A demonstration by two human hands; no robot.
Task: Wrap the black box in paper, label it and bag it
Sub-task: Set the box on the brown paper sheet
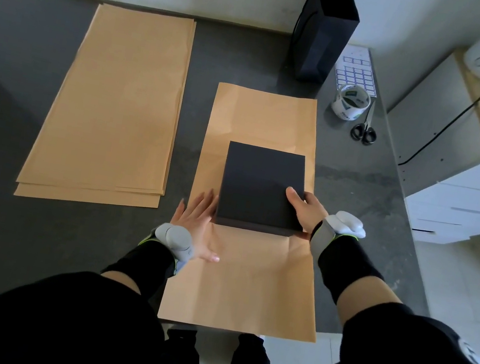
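- black box (261,187): lies flat on a single brown paper sheet (246,282), roughly mid-sheet and a bit right of centre. More paper is free toward the person than at the far end.
- Step, my read: placing/squaring the box on the sheet. Wrapping proper not begun, as no edge of the paper is lifted or folded over the box yet.
- right hand (304,207): grips the box at its near right corner, thumb laid on the top face. Its fingers go down the right side and are mostly hidden, so I cannot tell how far they curl.
- left hand (196,222): flat, palm down on the sheet with fingers straight and spread. The fingertips sit just beside the box's left wall; contact with the box not certain. Holds nothing; looks to be pinning the paper.
- Next move calls for: letting go of the box once it is square to the sheet edges, then taking the near paper edge and bringing it up over the top. The box needs to stay put while the paper moves.
- tape roll (351,100), scissors (364,130) and label sheet (356,70): far right of the grey table (4,108), well apart from both hands, untouched.
- black bag (322,32): upright at the back of the table, mouth open.
- spare paper stack (111,101): to the left, apart from the working sheet.
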